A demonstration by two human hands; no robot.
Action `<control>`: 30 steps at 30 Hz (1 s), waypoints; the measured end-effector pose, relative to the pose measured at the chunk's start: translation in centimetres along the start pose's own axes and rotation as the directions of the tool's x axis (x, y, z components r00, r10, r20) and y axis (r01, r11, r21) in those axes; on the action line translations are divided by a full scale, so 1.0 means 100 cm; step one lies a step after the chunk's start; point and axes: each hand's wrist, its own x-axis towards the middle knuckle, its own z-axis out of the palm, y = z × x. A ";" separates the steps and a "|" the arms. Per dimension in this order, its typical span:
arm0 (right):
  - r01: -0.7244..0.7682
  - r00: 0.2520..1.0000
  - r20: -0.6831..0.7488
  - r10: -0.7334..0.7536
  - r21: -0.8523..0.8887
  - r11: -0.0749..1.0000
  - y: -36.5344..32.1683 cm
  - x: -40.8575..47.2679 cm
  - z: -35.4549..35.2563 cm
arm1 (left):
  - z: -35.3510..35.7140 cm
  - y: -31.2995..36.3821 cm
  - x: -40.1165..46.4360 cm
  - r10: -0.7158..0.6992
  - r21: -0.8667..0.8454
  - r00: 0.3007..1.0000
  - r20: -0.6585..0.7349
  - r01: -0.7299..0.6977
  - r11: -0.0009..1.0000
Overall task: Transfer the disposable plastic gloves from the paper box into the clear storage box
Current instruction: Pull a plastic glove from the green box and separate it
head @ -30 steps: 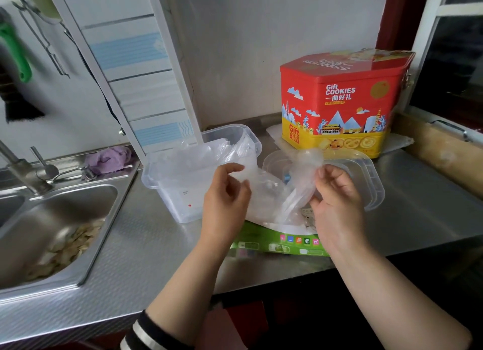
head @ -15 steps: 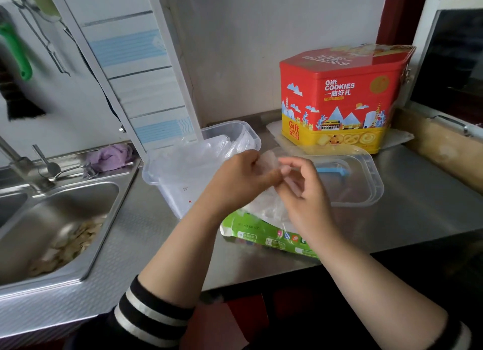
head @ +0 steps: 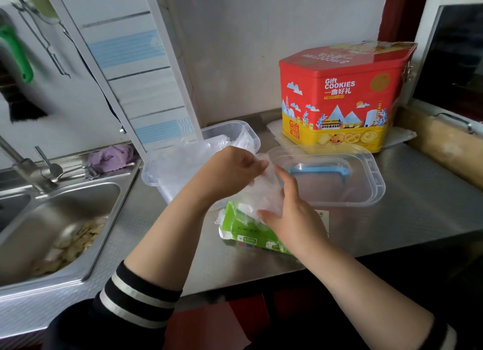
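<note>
A green paper box (head: pixel 245 233) lies on the steel counter, with thin clear plastic gloves (head: pixel 261 195) bulging out of its top. My left hand (head: pixel 230 171) pinches the upper edge of that glove bundle. My right hand (head: pixel 290 213) cups the bundle from the right, thumb and fingers curled round it, over the box. Behind my left hand stands the clear storage box (head: pixel 251 133), holding crumpled gloves. Its clear lid (head: pixel 371 190) with a blue handle lies upside down to the right.
A red and yellow cookie tin (head: pixel 342 98) stands at the back right. A steel sink (head: pixel 60 219) with food scraps and a tap fills the left side. A purple cloth (head: pixel 111 157) lies behind it. A wooden ledge (head: pixel 444 145) borders the right.
My hands came together from apart, folding the spread glove into a bundle. The right hand has since dropped lower onto the bundle over the green box.
</note>
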 end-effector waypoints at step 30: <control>0.034 0.995 0.100 -0.022 -0.122 0.992 0.009 -0.001 0.001 | -0.108 0.016 0.002 0.180 0.013 0.891 -0.418 -0.193 0.981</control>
